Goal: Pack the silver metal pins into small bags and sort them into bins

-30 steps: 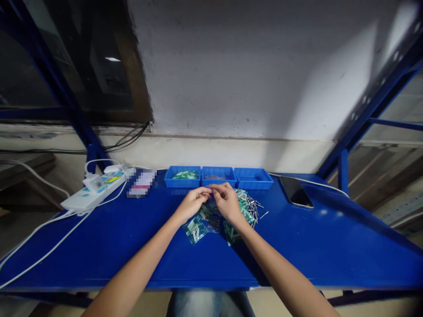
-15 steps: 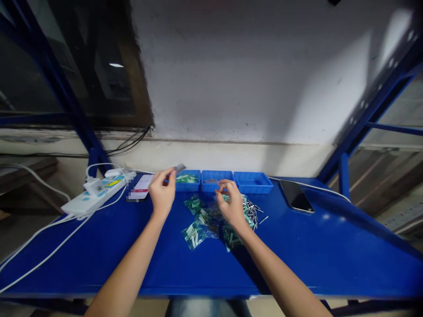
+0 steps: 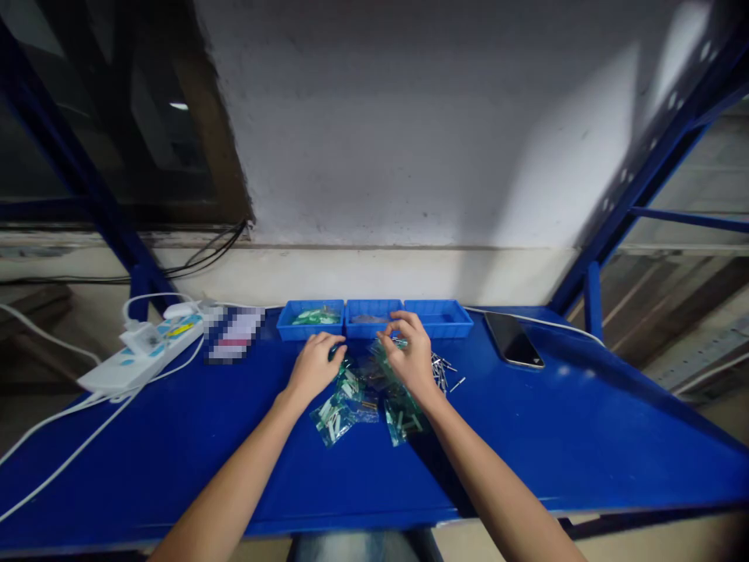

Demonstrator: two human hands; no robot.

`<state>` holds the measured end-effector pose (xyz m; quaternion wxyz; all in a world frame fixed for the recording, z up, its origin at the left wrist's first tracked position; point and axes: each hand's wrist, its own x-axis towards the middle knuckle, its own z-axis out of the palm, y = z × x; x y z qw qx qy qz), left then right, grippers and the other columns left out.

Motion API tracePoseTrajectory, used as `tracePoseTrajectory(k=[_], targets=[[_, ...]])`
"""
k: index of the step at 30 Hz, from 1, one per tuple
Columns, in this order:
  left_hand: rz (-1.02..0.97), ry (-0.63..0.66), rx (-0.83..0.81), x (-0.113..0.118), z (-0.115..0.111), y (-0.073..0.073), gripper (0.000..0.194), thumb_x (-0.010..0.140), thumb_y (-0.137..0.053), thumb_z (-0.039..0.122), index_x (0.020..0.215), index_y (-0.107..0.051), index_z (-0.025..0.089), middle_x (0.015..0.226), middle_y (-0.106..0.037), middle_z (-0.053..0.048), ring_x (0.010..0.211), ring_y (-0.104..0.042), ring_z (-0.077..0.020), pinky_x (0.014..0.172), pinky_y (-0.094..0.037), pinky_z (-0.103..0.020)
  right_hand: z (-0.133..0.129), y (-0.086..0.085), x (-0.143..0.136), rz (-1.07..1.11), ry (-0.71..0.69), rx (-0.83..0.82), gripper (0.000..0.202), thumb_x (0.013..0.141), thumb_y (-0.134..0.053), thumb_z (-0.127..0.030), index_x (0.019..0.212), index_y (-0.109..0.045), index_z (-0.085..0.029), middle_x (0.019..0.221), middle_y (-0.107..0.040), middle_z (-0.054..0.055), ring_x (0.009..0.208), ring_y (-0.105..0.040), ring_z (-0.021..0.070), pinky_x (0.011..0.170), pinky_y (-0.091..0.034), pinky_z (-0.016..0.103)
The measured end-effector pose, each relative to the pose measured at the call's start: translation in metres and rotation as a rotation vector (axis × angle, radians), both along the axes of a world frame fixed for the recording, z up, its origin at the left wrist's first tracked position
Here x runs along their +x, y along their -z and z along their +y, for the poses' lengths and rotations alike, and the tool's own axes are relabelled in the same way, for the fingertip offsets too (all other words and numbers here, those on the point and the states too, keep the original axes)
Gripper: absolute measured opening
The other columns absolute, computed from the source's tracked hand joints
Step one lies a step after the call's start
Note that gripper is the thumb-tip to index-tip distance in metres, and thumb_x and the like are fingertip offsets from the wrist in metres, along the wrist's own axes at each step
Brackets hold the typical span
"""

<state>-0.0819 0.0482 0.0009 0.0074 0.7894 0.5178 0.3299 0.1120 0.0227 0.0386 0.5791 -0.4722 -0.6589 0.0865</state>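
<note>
My left hand [image 3: 317,365] is low over the left side of a heap of small clear bags, thumb and forefinger apart, with nothing visible between them. Just in front of it lies a green-tinted bag of white pieces [image 3: 333,419]. Over the right of the heap, my right hand [image 3: 409,355] has thumb and forefinger curled together in a pinch; anything in it is too small to make out. Another green-tinted bag [image 3: 402,421] lies below that hand. Loose metal pins [image 3: 443,371] are scattered at its right, partly hidden by the hand.
Three blue bins stand along the wall: the left bin [image 3: 284,324] holds green bags, the middle bin [image 3: 351,332] clear ones, beside the right bin [image 3: 448,336]. A phone [image 3: 513,341] lies right. A power strip [image 3: 140,355] with white cables is left on the blue table [image 3: 351,484].
My left hand has come down from beside the left bin to the bags, and the small grey packet it held is gone from its fingers. My right hand stays pinched over the heap.
</note>
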Motion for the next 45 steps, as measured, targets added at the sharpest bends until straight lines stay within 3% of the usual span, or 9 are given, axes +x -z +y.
tracePoseTrajectory(k=[7, 11, 17, 21, 26, 29, 34, 40, 45], targets=[[-0.026, -0.187, 0.094, -0.001, 0.032, -0.033, 0.025, 0.086, -0.04, 0.028, 0.087, -0.065, 0.022, 0.092, -0.067, -0.007, 0.09, -0.06, -0.0219, 0.082, -0.044, -0.031, 0.007, 0.006, -0.001, 0.102, -0.002, -0.1, 0.008, 0.073, -0.056, -0.023, 0.065, -0.056, -0.02, 0.089, -0.055, 0.005, 0.086, -0.054, 0.0185, 0.068, -0.045, 0.028], [0.145, -0.383, -0.231, 0.0, 0.084, -0.059, 0.032, 0.075, -0.057, 0.044, 0.092, -0.066, 0.019, 0.098, -0.068, -0.014, 0.093, -0.061, -0.0299, 0.076, -0.046, -0.036, 0.011, 0.007, 0.005, 0.159, -0.002, -0.14, 0.007, 0.072, -0.056, -0.022, 0.065, -0.054, -0.02, 0.083, -0.053, 0.003, 0.076, -0.054, 0.016, 0.061, -0.044, 0.025], [0.151, -0.504, -0.435, 0.002, 0.114, -0.053, 0.033, 0.068, -0.065, 0.029, 0.099, -0.065, 0.018, 0.106, -0.065, -0.018, 0.094, -0.062, -0.0343, 0.07, -0.047, -0.038, 0.014, 0.003, 0.016, 0.185, 0.048, -0.13, 0.007, 0.072, -0.056, -0.023, 0.066, -0.054, -0.02, 0.081, -0.051, 0.002, 0.074, -0.052, 0.0152, 0.06, -0.044, 0.025], [0.101, -0.526, -0.346, -0.005, 0.1, -0.054, 0.033, 0.076, -0.055, 0.024, 0.109, -0.06, 0.019, 0.104, -0.066, -0.015, 0.094, -0.062, -0.0291, 0.074, -0.047, -0.036, 0.015, 0.002, 0.019, 0.201, 0.063, -0.134, 0.006, 0.073, -0.055, -0.024, 0.068, -0.054, -0.02, 0.08, -0.05, 0.002, 0.073, -0.052, 0.0151, 0.059, -0.043, 0.025], [-0.055, -0.308, 0.175, 0.024, 0.071, -0.069, 0.028, 0.085, -0.04, 0.019, 0.106, -0.059, 0.019, 0.102, -0.062, -0.011, 0.097, -0.058, -0.0237, 0.084, -0.043, -0.034, 0.01, -0.002, 0.017, 0.162, 0.049, -0.097, 0.006, 0.075, -0.053, -0.023, 0.07, -0.054, -0.02, 0.082, -0.051, 0.002, 0.075, -0.052, 0.0155, 0.062, -0.044, 0.025], [0.043, 0.035, -0.011, 0.053, 0.062, -0.069, 0.022, 0.08, -0.05, 0.018, 0.097, -0.064, 0.019, 0.092, -0.064, -0.01, 0.092, -0.058, -0.0262, 0.081, -0.043, -0.035, 0.009, 0.001, 0.015, 0.032, 0.012, -0.114, 0.005, 0.075, -0.053, -0.021, 0.069, -0.054, -0.021, 0.079, -0.052, 0.002, 0.076, -0.051, 0.0167, 0.066, -0.043, 0.027], [0.001, 0.315, -0.027, 0.061, 0.039, -0.048, 0.023, 0.084, -0.046, 0.019, 0.095, -0.065, 0.024, 0.095, -0.066, -0.006, 0.093, -0.057, -0.0235, 0.087, -0.04, -0.036, 0.013, 0.011, 0.014, -0.257, -0.058, -0.213, 0.008, 0.078, -0.054, -0.023, 0.084, -0.06, -0.021, 0.084, -0.059, 0.004, 0.084, -0.053, 0.0201, 0.078, -0.041, 0.033], [-0.126, 0.223, -0.114, 0.021, -0.001, -0.011, 0.024, 0.087, -0.041, 0.024, 0.093, -0.065, 0.025, 0.089, -0.068, -0.003, 0.086, -0.061, -0.0209, 0.084, -0.043, -0.034, 0.018, 0.026, 0.019, -0.527, 0.06, -0.268, 0.017, 0.08, -0.058, -0.027, 0.094, -0.063, -0.02, 0.092, -0.063, 0.011, 0.087, -0.053, 0.0248, 0.079, -0.038, 0.037], [-0.241, 0.19, -0.176, 0.017, -0.01, -0.005, 0.025, 0.086, -0.041, 0.027, 0.094, -0.065, 0.023, 0.089, -0.068, -0.004, 0.078, -0.063, -0.0187, 0.071, -0.046, -0.028, 0.019, 0.032, 0.018, -0.627, 0.106, -0.304, 0.015, 0.078, -0.062, -0.025, 0.092, -0.064, -0.022, 0.092, -0.064, 0.01, 0.09, -0.054, 0.0249, 0.077, -0.038, 0.036]])
